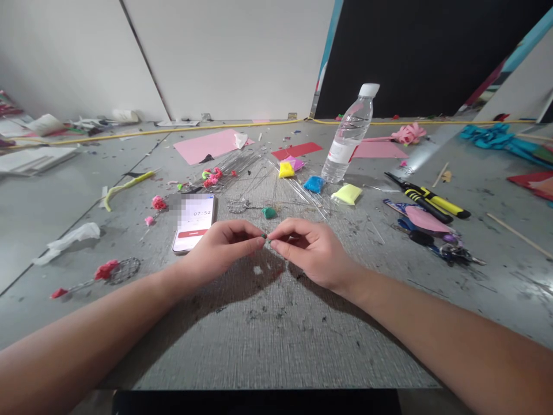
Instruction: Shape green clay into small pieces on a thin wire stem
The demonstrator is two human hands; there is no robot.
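My left hand (224,248) and my right hand (309,248) meet fingertip to fingertip just above the grey table (268,334). Both are closed in a pinch on one tiny green bit of clay (264,236) held between them. Just beyond my fingers lie a green clay lump (269,212) and a bundle of thin metal wires (276,178). A phone (193,222) with a lit timer screen lies flat beside my left hand.
Packets of yellow (286,169), blue (314,184) and lime (347,194) clay lie near a clear water bottle (349,135). Yellow-handled pliers (425,198) and keys (449,249) are on the right. Pink paper sheets (207,144), small red clay flowers (106,269) and scraps are scattered on the left.
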